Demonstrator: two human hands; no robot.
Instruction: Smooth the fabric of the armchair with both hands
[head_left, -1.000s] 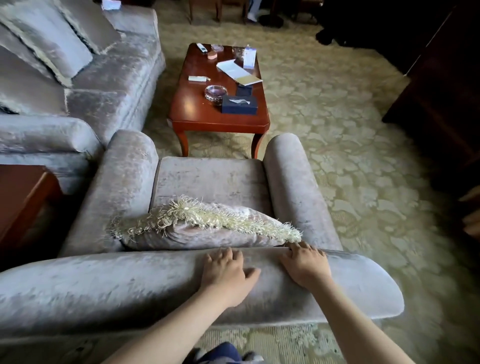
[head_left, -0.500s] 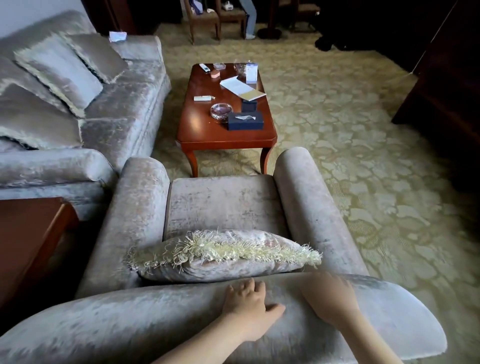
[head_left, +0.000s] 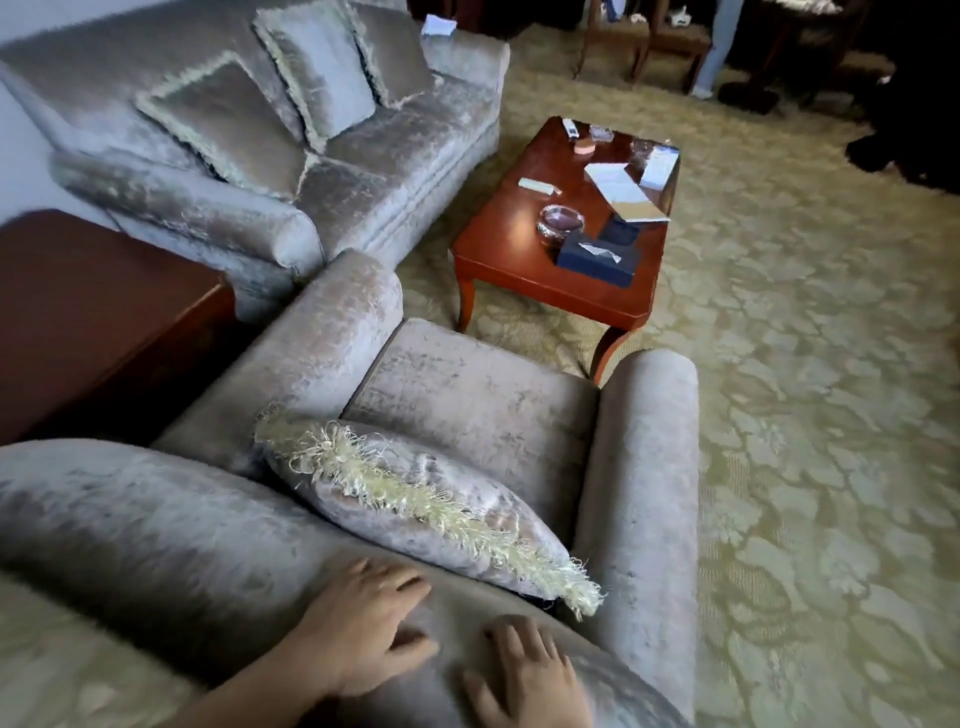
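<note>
Armchair (head_left: 467, 395) front toward table (head_left: 498, 249) (backrest (head_left: 156, 519) nearest)

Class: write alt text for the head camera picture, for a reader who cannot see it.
Seen from above, a person's left hand and right hand lie flat, fingers spread, on the padded back of a grey velvet armchair. A fringed cushion sits on its seat; a wooden coffee table and a matching sofa stand beyond.

No text, label, brand or number can be read in this view. The papers (head_left: 618, 189) and the dark box (head_left: 597, 257) on the coffee table (head_left: 509, 260) are too small and blurred to show any writing.
</note>
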